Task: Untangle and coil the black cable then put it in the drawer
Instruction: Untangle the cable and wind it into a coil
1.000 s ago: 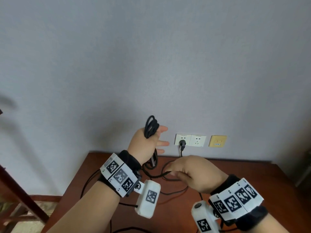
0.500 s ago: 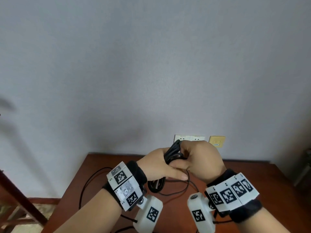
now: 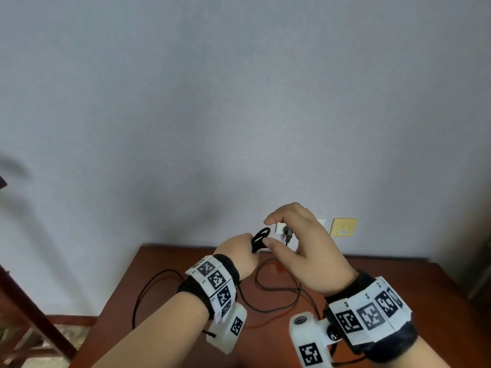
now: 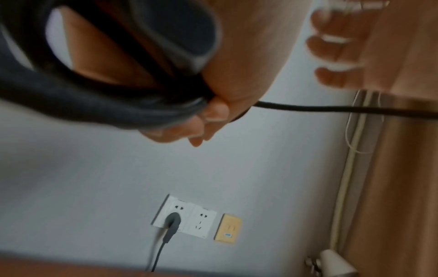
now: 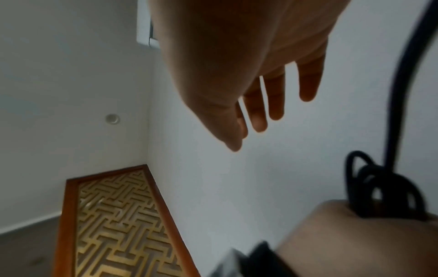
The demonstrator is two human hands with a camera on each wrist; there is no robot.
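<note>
We hold the coiled part of the black cable point(image 3: 259, 239) bunched in our curled left hand point(image 3: 236, 254), its loose length trailing below onto the wooden table point(image 3: 398, 277). Our right hand point(image 3: 305, 251) hovers just beside it, fingers point(image 5: 275, 97) relaxed and holding nothing, in front of the wall socket point(image 4: 184, 215).

Black cable point(image 3: 259, 239), part coiled, part trailing over the reddish-brown wooden surface point(image 3: 398, 282). Pale grey wall point(image 3: 239, 102) bearing a white double socket point(image 4: 187, 217) with a dark grey plug point(image 4: 172, 222), and a yellow faceplate point(image 3: 343, 227). Wristbands point(image 3: 212, 282) black with white, black-patterned square markers.
</note>
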